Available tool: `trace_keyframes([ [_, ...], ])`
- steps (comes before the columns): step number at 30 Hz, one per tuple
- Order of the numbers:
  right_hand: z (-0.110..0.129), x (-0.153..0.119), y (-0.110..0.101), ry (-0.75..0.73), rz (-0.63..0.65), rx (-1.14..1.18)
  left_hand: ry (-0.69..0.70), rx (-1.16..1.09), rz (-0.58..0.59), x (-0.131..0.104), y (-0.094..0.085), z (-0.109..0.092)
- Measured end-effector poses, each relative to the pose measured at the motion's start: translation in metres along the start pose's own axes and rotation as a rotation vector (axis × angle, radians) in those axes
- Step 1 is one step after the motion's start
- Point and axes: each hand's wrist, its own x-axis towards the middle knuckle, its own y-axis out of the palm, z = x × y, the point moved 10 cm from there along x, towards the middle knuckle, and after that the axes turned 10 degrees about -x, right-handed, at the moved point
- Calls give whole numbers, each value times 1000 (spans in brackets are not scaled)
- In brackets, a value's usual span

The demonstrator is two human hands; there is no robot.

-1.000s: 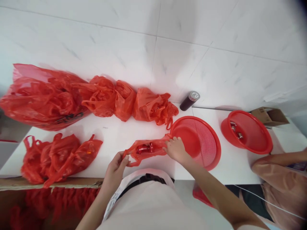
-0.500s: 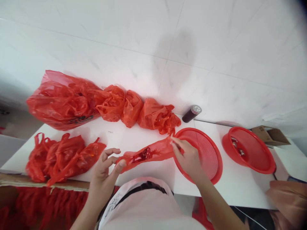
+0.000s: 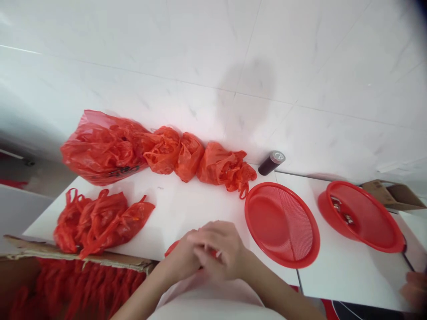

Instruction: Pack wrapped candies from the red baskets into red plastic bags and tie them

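Two bare hands meet at the near edge of a white counter [image 3: 200,209], the right hand [image 3: 220,249] laid over the left hand [image 3: 182,262], both closed together on a small red plastic bag [image 3: 171,248] of which only a sliver shows at the left and a speck between the fingers. What the bag holds cannot be seen. Just to the right of the hands lies a shallow red mesh basket [image 3: 282,224], and beyond it, near the counter's right end, a second red basket [image 3: 363,215] with a few small metal pieces [image 3: 342,212] in it. A dark cylindrical can [image 3: 271,162] lies on its side against the white tiled wall [image 3: 213,66], between the first basket and a row of knotted red bags [image 3: 190,158] lined along the back. A large crumpled red bag [image 3: 100,149] ends that row on the left. Nearer the front left, a cluster of filled red bags [image 3: 100,220] rests at the counter's edge, above an open cardboard box [image 3: 76,260] packed with more red plastic. A brown carton [image 3: 393,194] sits at the far right, and another person's hand [image 3: 413,284] shows blurred in the lower right corner.
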Motion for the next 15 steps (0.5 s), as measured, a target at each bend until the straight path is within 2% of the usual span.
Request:
trace_keyframes([
  [2, -34, -7, -7, 230, -28, -23, -76, -67, 112, -3, 8, 5],
  [5, -69, -24, 6, 462, 134, 116, -206, -205, 219, -7, 14, 11],
  [7, -73, -34, 16, 510, 230, 213, -237, -260, 227, -7, 11, 12],
  [8, -73, -38, 16, 525, 234, 232, -237, -285, 221, -6, 8, 13],
  [12, -62, -47, 11, 542, 187, 233, -199, -369, 161, -2, -9, 11],
  [15, -65, -46, 5, 538, 98, 151, -168, -259, 147, 0, -19, 11],
])
